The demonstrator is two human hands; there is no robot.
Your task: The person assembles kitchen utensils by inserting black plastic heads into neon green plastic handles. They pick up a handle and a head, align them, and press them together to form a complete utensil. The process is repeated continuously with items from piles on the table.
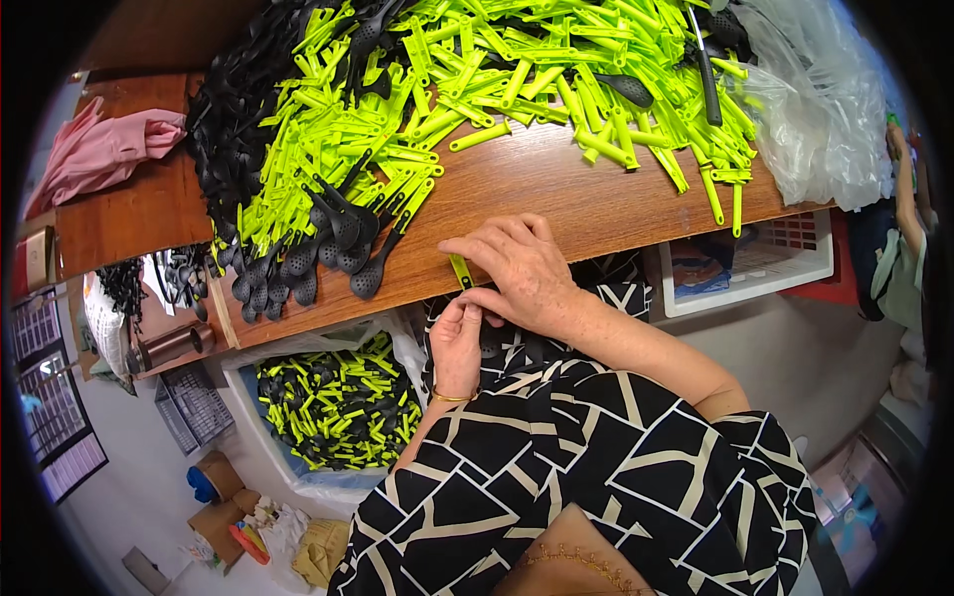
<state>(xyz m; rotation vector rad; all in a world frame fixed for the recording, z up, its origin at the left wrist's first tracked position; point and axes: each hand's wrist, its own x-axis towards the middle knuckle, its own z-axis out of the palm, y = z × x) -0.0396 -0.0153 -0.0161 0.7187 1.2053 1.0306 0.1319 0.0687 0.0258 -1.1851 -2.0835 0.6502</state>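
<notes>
though the left hand [456, 350] had an unclear hold, the right hand [522, 270] above pinched a green handle [460, 271].
seemed light, stiff, best grasped mid-length.

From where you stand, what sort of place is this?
Probably a workshop: green handles lie heaped on a wooden table beside piled black perforated spoons, and a tub below holds many green and black pieces.

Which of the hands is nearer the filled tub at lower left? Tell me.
Left. The left hand is to the right of the filled tub; the right hand is farther right and higher up.
</notes>
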